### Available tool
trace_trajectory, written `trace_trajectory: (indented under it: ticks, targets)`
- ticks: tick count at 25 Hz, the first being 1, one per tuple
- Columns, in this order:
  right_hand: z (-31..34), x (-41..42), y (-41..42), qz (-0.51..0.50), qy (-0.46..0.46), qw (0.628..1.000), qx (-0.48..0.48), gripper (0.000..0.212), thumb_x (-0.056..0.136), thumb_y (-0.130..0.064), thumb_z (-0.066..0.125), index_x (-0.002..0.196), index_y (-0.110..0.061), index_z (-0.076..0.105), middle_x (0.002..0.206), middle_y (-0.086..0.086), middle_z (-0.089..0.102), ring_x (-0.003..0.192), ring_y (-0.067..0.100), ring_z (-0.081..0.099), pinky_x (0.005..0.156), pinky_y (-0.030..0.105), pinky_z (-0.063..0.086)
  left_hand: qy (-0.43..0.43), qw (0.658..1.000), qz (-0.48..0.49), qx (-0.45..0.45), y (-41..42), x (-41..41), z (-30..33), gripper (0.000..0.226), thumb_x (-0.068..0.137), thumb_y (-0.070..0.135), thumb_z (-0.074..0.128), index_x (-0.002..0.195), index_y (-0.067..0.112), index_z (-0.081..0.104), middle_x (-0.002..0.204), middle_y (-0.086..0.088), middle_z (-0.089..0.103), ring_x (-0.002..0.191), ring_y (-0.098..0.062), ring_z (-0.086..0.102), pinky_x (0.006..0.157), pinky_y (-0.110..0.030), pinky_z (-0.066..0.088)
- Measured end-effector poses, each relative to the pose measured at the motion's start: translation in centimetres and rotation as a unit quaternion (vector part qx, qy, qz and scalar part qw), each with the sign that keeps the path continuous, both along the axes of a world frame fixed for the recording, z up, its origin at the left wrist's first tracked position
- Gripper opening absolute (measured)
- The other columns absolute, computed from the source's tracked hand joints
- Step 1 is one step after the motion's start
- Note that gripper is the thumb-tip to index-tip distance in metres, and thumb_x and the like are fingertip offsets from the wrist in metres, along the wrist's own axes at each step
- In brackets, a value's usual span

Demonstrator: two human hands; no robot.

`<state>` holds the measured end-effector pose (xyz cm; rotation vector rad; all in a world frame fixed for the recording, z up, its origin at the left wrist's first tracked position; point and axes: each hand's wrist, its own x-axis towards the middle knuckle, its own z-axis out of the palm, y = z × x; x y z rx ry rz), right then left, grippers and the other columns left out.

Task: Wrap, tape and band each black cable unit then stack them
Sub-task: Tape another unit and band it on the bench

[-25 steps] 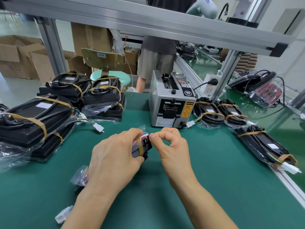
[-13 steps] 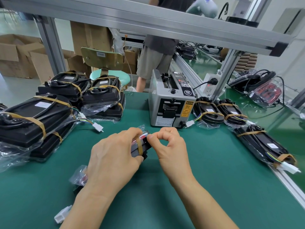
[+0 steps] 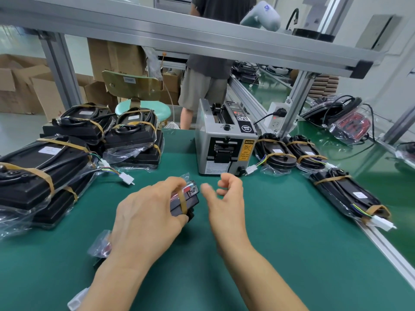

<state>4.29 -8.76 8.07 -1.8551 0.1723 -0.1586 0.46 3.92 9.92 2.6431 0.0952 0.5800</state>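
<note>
One black unit (image 3: 185, 202) sits on the green table (image 3: 280, 243) under the left hand (image 3: 146, 223) — fingers curled over it, thumb beneath, a rubber band (image 3: 182, 202) just past the fingertips. The right hand (image 3: 226, 205) hovers beside it, apart — fingers loosely bent, holding nothing.

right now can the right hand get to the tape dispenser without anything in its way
Probably yes. The right hand is empty, hanging above the green mat just in front of the tape dispenser, with only bare mat between them. The left hand and the cable unit it grips lie off to the side.
</note>
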Motion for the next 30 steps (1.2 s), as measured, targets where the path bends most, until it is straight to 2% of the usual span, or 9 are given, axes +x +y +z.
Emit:
trace_trajectory:
  ticks: [3,7,10,12,15,18,24,28,30]
  targets:
    - [-0.1,-0.2,0.3,0.033,0.031,0.997,0.063,0.032,0.087,-0.033,0.064,0.111,-0.035,0.043,0.112,-0.016,0.048,0.1,-0.005,0.046,0.11,0.044,0.03,0.004,1.0,0.002,-0.001,-0.2,-0.1,0.1,0.049,0.06,0.037,0.077,0.104,0.044,0.056,0.077,0.012,0.063,0.079,-0.02,0.059,0.058,-0.027,0.028]
    - [-0.6,-0.6,0.5,0.117,0.045,0.991,0.043,0.06,0.056,-0.058,0.073,0.108,-0.044,0.046,0.113,-0.024,0.048,0.106,-0.012,0.043,0.107,0.038,0.034,-0.004,1.0,0.0,-0.011,-0.1,-0.1,0.1,0.044,0.06,0.039,0.077,0.1,0.043,0.059,0.071,0.012,0.062,0.075,-0.019,0.059,0.051,-0.017,0.025]
    - [-0.5,1.4,-1.8,0.094,0.079,0.988,0.094,0.054,0.067,-0.037,0.083,0.11,-0.033,0.052,0.117,-0.009,0.053,0.103,0.002,0.05,0.096,0.026,0.04,0.02,1.0,-0.005,-0.011,0.1,0.1,0.2,0.05,0.063,0.039,0.074,0.107,0.046,0.053,0.065,0.022,0.047,0.073,-0.014,0.047,0.054,-0.01,0.021]
    - [-0.7,2.4,-3.4,0.059,0.087,0.993,0.056,0.049,0.075,-0.019,0.08,0.113,-0.027,0.051,0.122,-0.003,0.052,0.107,0.009,0.049,0.103,0.03,0.037,0.041,0.999,-0.024,-0.016,0.4,0.1,0.5,0.053,0.063,0.034,0.074,0.109,0.047,0.052,0.067,0.026,0.047,0.075,-0.01,0.043,0.056,-0.01,0.025]
    - [0.1,1.2,-4.6,0.117,-0.075,0.99,0.005,0.04,0.077,-0.022,0.077,0.109,-0.031,0.056,0.12,-0.011,0.056,0.114,0.004,0.05,0.097,0.015,0.036,0.031,0.99,-0.075,-0.118,1.2,-0.3,1.2,0.059,0.051,0.03,0.08,0.105,0.046,0.061,0.082,0.026,0.064,0.086,-0.009,0.061,0.069,-0.022,0.041]
    - [2.4,-0.1,-5.1,0.279,-0.261,0.917,-0.117,0.051,0.074,-0.037,0.076,0.121,-0.032,0.055,0.131,-0.021,0.051,0.131,0.003,0.04,0.106,0.017,0.027,-0.019,0.942,-0.16,-0.294,2.4,-0.3,1.7,0.066,0.04,0.028,0.081,0.102,0.043,0.068,0.097,0.022,0.071,0.094,0.0,0.065,0.086,-0.019,0.049]
    - [5.7,1.1,-6.5,0.367,-0.177,0.896,-0.173,0.08,0.062,-0.025,0.089,0.13,-0.034,0.047,0.13,-0.022,0.048,0.123,-0.005,0.043,0.104,0.013,0.031,-0.106,0.763,-0.281,-0.573,3.2,0.0,-0.3,0.071,0.033,0.001,0.081,0.101,0.022,0.073,0.101,-0.004,0.073,0.089,-0.015,0.07,0.079,-0.025,0.056]
    - [5.9,1.9,-5.7,0.363,-0.182,0.89,-0.205,0.07,0.056,-0.014,0.09,0.114,-0.032,0.054,0.111,-0.016,0.055,0.102,-0.004,0.051,0.087,0.01,0.038,-0.086,0.73,-0.275,-0.62,2.9,-0.2,-2.0,0.072,0.039,-0.014,0.068,0.1,0.024,0.072,0.101,-0.003,0.072,0.09,-0.017,0.068,0.078,-0.027,0.057]
    - [5.8,1.9,-5.4,0.367,-0.188,0.886,-0.213,0.066,0.055,-0.013,0.09,0.106,-0.034,0.054,0.104,-0.013,0.057,0.093,-0.002,0.052,0.081,0.012,0.038,-0.074,0.765,-0.288,-0.571,3.8,-0.6,-1.5,0.082,0.041,-0.005,0.08,0.115,0.025,0.066,0.118,-0.003,0.066,0.11,-0.018,0.061,0.091,-0.03,0.052]
